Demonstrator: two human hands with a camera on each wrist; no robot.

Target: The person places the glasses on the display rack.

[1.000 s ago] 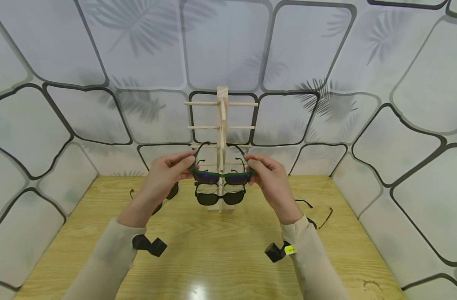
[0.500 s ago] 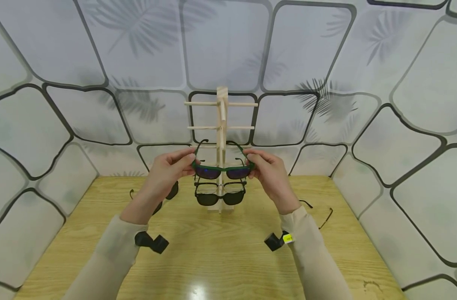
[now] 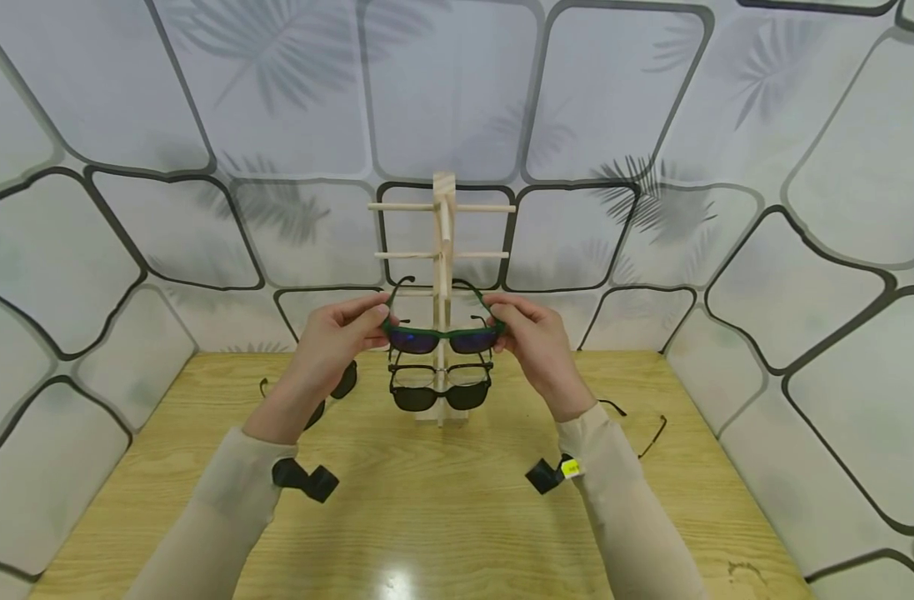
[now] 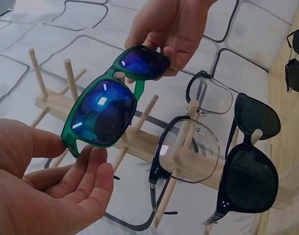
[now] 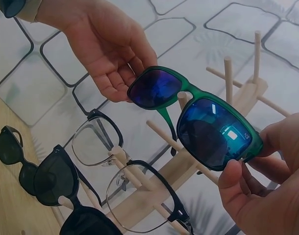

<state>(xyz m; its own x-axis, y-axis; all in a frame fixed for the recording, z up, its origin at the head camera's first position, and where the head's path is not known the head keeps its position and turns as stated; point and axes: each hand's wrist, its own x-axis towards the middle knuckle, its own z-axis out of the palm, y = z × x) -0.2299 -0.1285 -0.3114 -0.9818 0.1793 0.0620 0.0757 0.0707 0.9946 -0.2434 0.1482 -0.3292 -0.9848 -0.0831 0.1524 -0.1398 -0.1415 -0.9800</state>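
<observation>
- Across the lower half of the frame lies a pale wood-grained table [image 3: 427, 517], a glare spot at its bottom centre and a dark mark [image 3: 745, 572] at lower right.
- Behind and along both sides rise pale fabric walls [image 3: 457, 92], printed with rounded grey and black outlines and leaf shadows.
- At the centre, a wooden stand [image 3: 444, 187] stands upright on the table, its upper pegs bare.
- Lower on the stand hang clear-lensed glasses [image 3: 466, 368] with black brows, and dark sunglasses [image 3: 466, 396] beneath them.
- Left of centre, another dark pair [image 3: 344, 382] lies on the table, partly behind a forearm; at right, thin temple arms [image 3: 653, 437] show beside the other sleeve [image 3: 621, 492].
- Mid-frame, before the stand and above the clear pair, are the green-framed sunglasses [image 3: 415, 340]; whether they rest on a peg cannot be told.
- The person's left hand [image 3: 325, 342] and right hand [image 3: 535, 346] each pinch one end of that green frame.
- Compared with one second earlier, the green pair sits higher, uncovering the clear pair's brows, and both hands have risen slightly.
</observation>
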